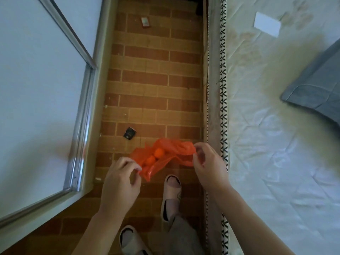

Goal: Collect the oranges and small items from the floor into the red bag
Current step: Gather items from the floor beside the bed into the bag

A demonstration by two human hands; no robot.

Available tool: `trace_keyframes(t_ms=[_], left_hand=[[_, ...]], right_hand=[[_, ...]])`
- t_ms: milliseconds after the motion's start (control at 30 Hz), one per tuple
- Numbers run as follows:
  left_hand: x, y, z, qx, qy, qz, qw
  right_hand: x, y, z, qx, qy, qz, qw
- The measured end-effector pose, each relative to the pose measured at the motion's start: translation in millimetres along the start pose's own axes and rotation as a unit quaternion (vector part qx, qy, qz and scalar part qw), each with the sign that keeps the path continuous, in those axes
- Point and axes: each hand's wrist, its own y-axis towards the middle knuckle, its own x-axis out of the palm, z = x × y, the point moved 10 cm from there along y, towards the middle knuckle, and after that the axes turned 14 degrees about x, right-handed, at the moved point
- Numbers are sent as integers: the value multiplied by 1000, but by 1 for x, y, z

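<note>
Both hands hold the red bag (173, 153) stretched open between them, above the brick-patterned floor (154, 85). The left hand (120, 178) pinches the bag's near-left edge between thumb and fingertips; the right hand (207, 166) pinches the far-right edge in the same way. The bag's mouth runs roughly from left hand to right hand, and the oranges (155, 156) lie inside it, showing through the thin plastic, nearer the left hand.

Two small items remain on the floor. A small dark object (130, 133) lies just beyond the bag and to its left, near the floor's left edge beside the white door (36, 89); it is the nearer one, and the left hand is closer to it. A small red and white box (145, 23) lies well ahead toward the far end of the floor, about midway between the door and the bed (276, 126), its long axis pointing away from the person.

My judgement: the dark object comes next, taken by the left hand while the right hand keeps the bag.
</note>
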Motion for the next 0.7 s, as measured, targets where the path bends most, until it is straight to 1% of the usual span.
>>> trace_keyframes(t_ms=[167, 367, 567, 633, 700], left_hand=[[51, -9, -26, 4, -40, 28, 999], [102, -11, -65, 13, -74, 80, 994], [168, 11, -113, 10, -148, 35, 988], [190, 32, -130, 4, -137, 16, 990], [211, 61, -144, 16, -106, 0, 994]], right_hand=[[50, 8, 7, -77, -10, -21, 997], [104, 23, 24, -144, -27, 13, 989], [192, 73, 39, -179, -128, -26, 975], [218, 94, 41, -189, -154, -29, 969], [240, 115, 44, -197, -176, -28, 964]])
